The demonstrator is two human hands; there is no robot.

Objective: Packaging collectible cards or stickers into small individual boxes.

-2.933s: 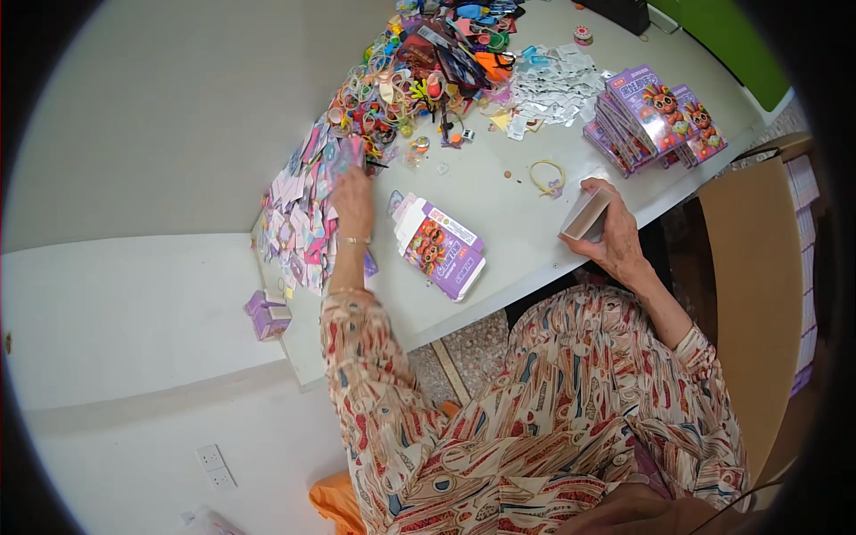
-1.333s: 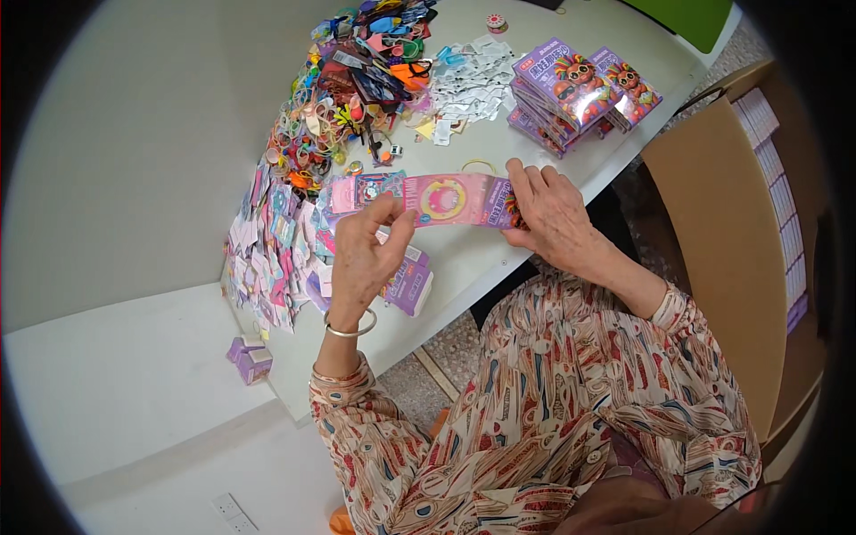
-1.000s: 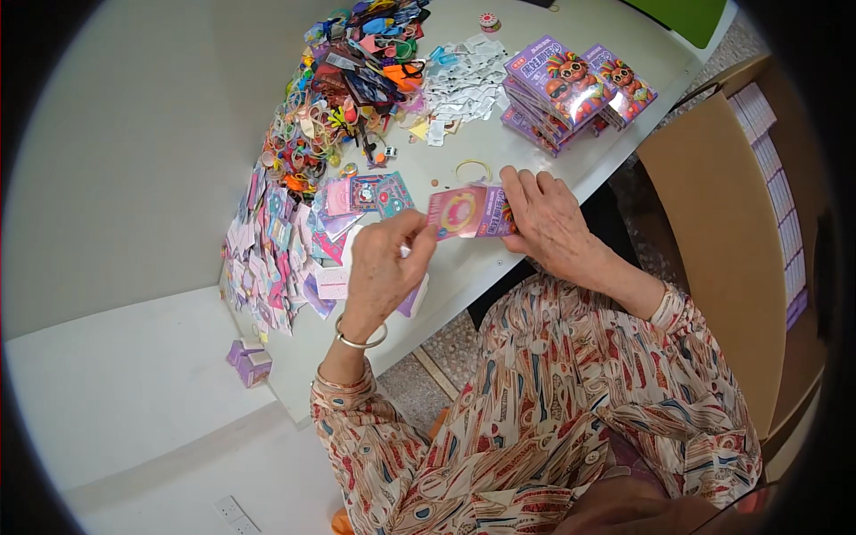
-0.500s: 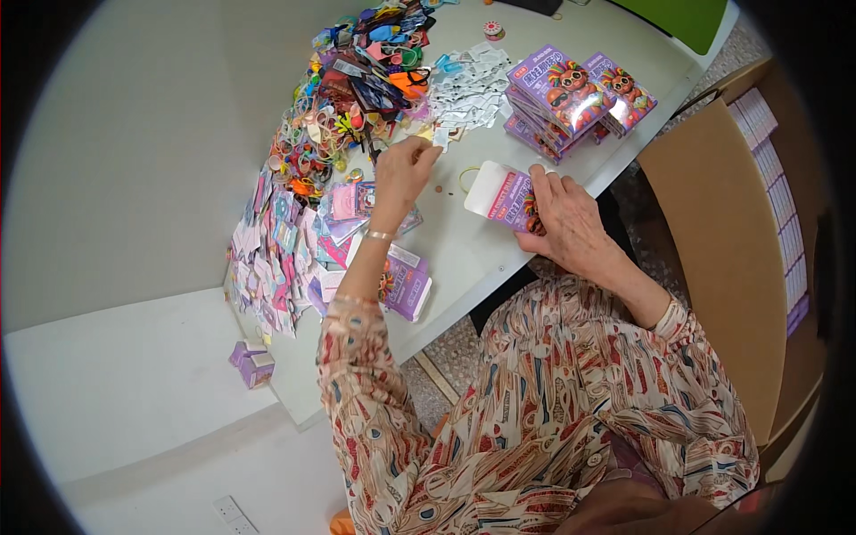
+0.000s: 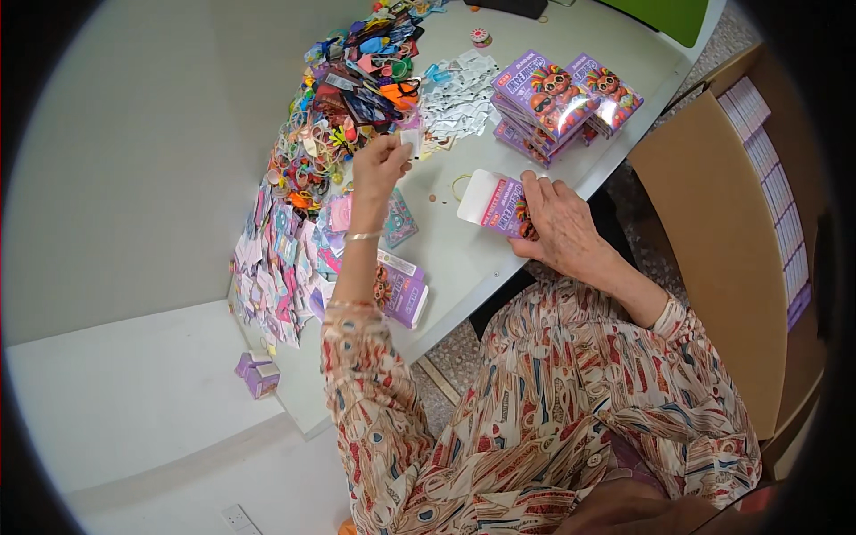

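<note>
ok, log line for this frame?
left hand: pinching small white packet over pile | right hand: holding purple cardboard box on table

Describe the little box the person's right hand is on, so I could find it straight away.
Start at the white table and find the stack of purple boxes near its far right. Just in front of it, by the table's near edge, the right hand presses down one purple box. Unlike the closed, stacked ones, it lies alone with its white flap open.
</note>
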